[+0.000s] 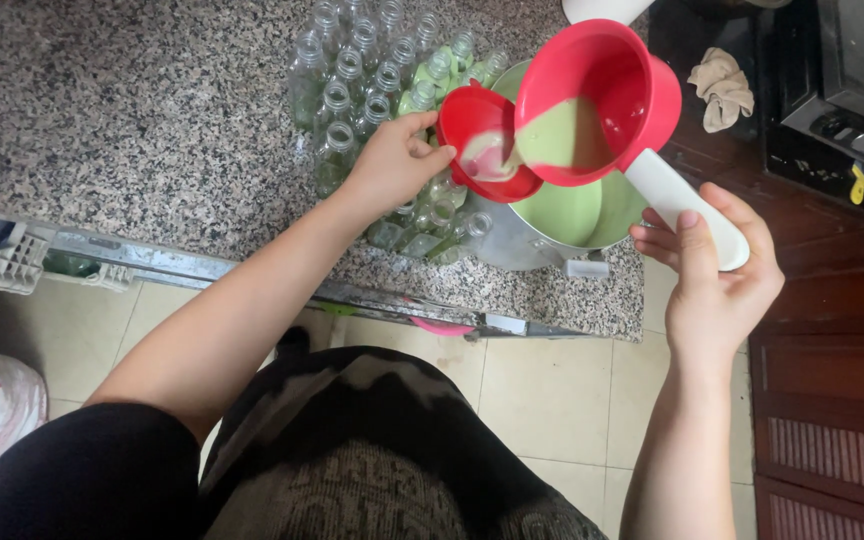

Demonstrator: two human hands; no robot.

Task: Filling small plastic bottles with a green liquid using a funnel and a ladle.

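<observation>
Head view: right hand (717, 285) is gripping white handle of red ladle (597, 100), tilting pale green liquid into red funnel (487, 145). Left hand (392, 160) is pinching funnel rim, over clear bottles (362, 70) on granite counter (132, 110), beside metal pot (542, 245).

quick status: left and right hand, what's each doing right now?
Left hand: closed on the rim of the red plastic funnel, steadying it over the clear glass bottles.
Right hand: closed on the white handle of the red plastic ladle, tilted, pouring pale green liquid.

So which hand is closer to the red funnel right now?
The left hand: its fingers grip the rim of the red funnel. The right hand is off to the right, holding the red scoop's white handle.
</observation>
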